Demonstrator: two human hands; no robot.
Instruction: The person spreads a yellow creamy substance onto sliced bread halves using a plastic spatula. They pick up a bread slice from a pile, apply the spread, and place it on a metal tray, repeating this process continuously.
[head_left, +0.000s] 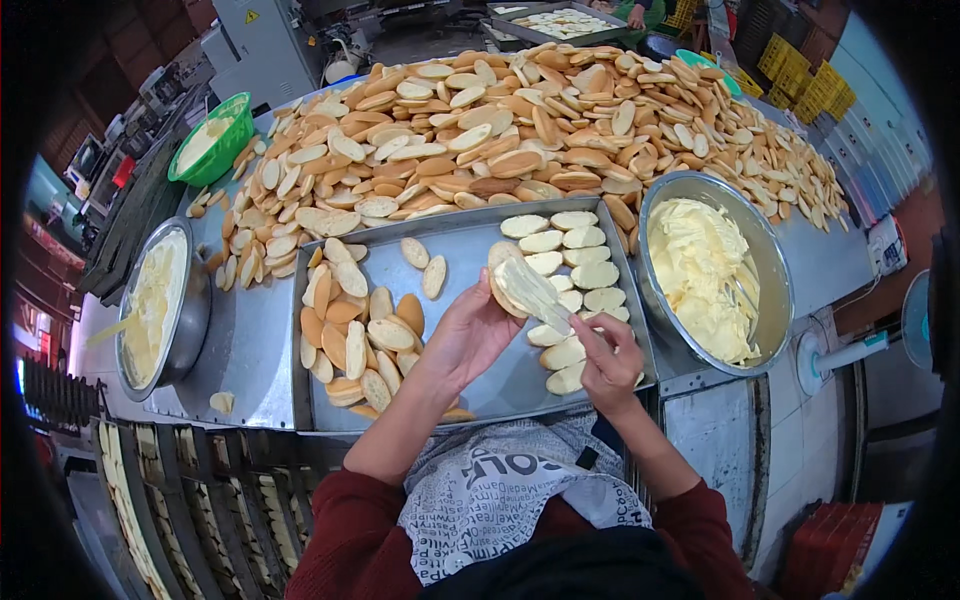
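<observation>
Over the metal tray (480, 300), my left hand (476, 337) holds an oval bread slice (504, 259) by its edge. My right hand (611, 356) grips a flat spreader (536, 296) coated in pale cream, its blade lying against the slice's cut face. Below and behind the spreader, cream-covered slices (595, 274) lie in rows along the tray's right side. Plain slices (355, 361) are heaped at the tray's left, some crust up. A steel bowl of pale yellow cream (701, 277) stands just right of the tray.
A large mound of bread slices (480, 142) covers the table behind the tray. To the left are another cream bowl (154, 307) and a green basin (214, 142). Racked trays of slices (202, 495) stand below the table's left front. A co-worker's hand (636, 16) shows at the back.
</observation>
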